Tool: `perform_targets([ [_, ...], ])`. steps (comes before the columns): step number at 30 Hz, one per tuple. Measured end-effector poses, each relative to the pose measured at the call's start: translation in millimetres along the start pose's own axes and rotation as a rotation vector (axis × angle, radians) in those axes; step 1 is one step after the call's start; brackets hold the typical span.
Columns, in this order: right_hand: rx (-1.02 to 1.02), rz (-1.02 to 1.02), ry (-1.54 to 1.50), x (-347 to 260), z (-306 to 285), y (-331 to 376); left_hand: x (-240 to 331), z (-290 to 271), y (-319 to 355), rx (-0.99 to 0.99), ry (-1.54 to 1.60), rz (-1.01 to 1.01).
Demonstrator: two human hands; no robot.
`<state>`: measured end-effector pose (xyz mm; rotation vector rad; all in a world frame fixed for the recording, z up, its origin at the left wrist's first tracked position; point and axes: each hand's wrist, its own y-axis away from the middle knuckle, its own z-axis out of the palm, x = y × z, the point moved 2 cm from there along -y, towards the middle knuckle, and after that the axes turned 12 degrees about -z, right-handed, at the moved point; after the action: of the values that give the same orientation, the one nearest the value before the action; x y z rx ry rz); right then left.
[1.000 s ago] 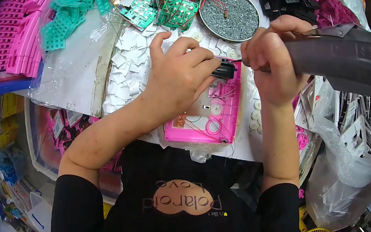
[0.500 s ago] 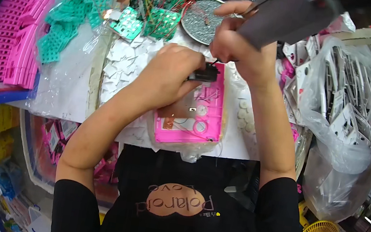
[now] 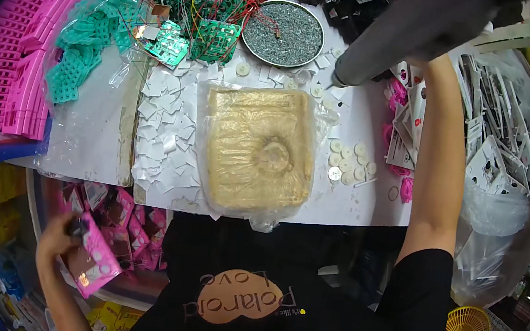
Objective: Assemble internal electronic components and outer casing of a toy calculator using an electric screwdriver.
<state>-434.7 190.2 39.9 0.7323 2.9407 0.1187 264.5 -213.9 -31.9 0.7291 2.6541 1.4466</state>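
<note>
At the lower left, my left hand [image 3: 58, 235] grips a pink plastic casing [image 3: 98, 262] by its far edge, with a small black part beside the fingers. The casing is tilted, just over a bin of similar pink casings [image 3: 138, 234]. My right hand [image 3: 435, 65] is raised at the upper right, behind a dark grey power screwdriver [image 3: 393, 41] that covers its fingers. The tool's tip points down left over the table. Between my arms lies a square tan pad [image 3: 238, 161] wrapped in clear plastic, with a worn, ring-shaped dent.
A round dish of small screws [image 3: 283, 35] stands at the back, beside green circuit boards [image 3: 215, 41] with red wires. White paper pieces [image 3: 162, 123] and pale discs [image 3: 347, 164] lie about the pad. Bags hold teal parts [image 3: 70, 68] and white panels [image 3: 495, 159]. Pink baskets [image 3: 30, 62] stand left.
My left hand has carried the pink casing from the pad down left to the bin, uncovering the pad. My right hand and the power screwdriver have moved up and right, away from the casing.
</note>
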Motion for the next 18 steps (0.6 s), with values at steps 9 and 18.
perform_targets([
  [9, -0.033, -0.181, 0.420, 84.5, 3.1, -3.7, -197.1, 174.5, -58.3, 0.396, -0.615, -0.623],
  [18, 0.131, 0.005, 0.119, 129.7, -16.7, -51.2, 153.1, 60.2, 20.2, -0.095, -0.142, 0.205],
])
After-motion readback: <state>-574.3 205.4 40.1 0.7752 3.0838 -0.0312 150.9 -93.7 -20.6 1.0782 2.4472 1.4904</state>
